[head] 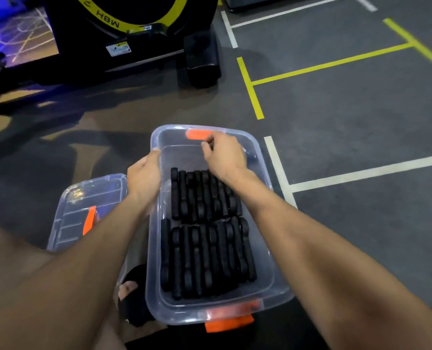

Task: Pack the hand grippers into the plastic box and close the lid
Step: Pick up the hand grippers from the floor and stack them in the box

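The hand grippers lay black and close-packed in two rows inside the clear plastic box on the floor; their exact number could not be told. Packing looked nearly done. The left hand gripped the box's left rim. The right hand hovered over the far end, fingers curled; whether it held anything could not be told. One lid lay just left of the box; fitting it looked like the next move.
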